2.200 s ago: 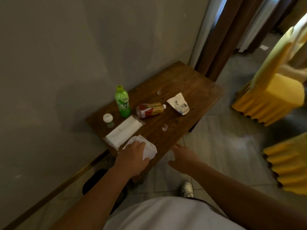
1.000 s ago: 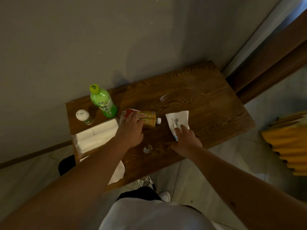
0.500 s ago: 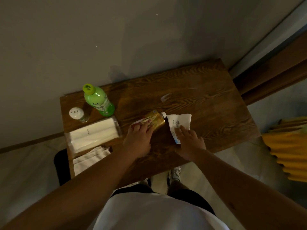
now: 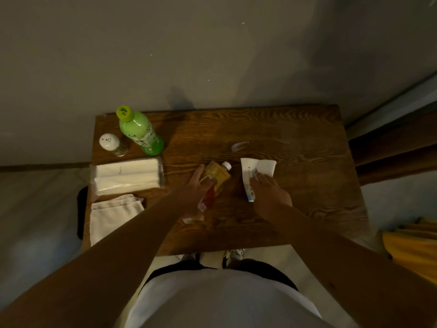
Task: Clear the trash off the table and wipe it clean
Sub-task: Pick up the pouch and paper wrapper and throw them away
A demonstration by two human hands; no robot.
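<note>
A small wooden table stands against a grey wall. In its middle lies a crushed yellow-and-red plastic bottle with a white cap. My left hand wraps around this bottle's lower part. To the right lies a flattened white paper cup with blue print. My right hand rests flat on its near end, fingers spread. A folded white cloth lies at the table's front left corner.
A green bottle and a small white-capped shaker stand at the back left. A pack of white tissues lies in front of them. A clear scrap lies behind the cup. Yellow fabric shows at right on the floor.
I stepped up to the table and left the white cloth at the front left corner. My left hand took hold of the crushed bottle and turned it; my right hand came down on the paper cup.
</note>
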